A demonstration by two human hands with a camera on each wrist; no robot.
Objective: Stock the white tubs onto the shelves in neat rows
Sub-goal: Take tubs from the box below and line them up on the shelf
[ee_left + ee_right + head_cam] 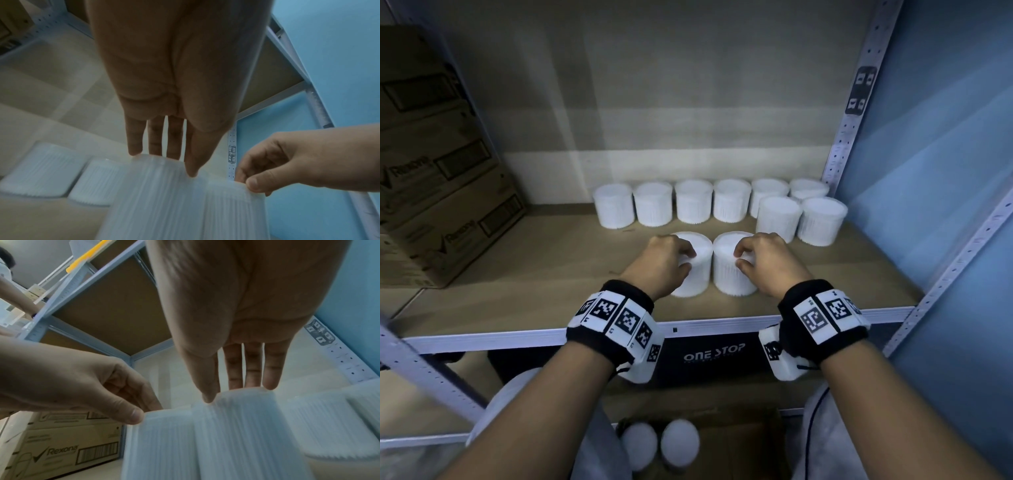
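Two white ribbed tubs stand side by side near the front of the wooden shelf (517,298). My left hand (681,257) grips the left tub (700,270) from above, fingertips curled over its rim. The right tub (726,274) is gripped the same way by my right hand (748,257). In the left wrist view the left fingers (174,146) reach down onto the left tub (160,194). In the right wrist view the right fingers (251,369) sit on the right tub's (236,434) top edge. Both tubs are upright and touch each other.
A back row of several tubs (693,202) lines the wall, with two more tubs (801,219) in front of it at the right. Cardboard boxes (441,171) fill the shelf's left. A metal upright (852,113) bounds the right. Below, a carton holds two tubs (661,442).
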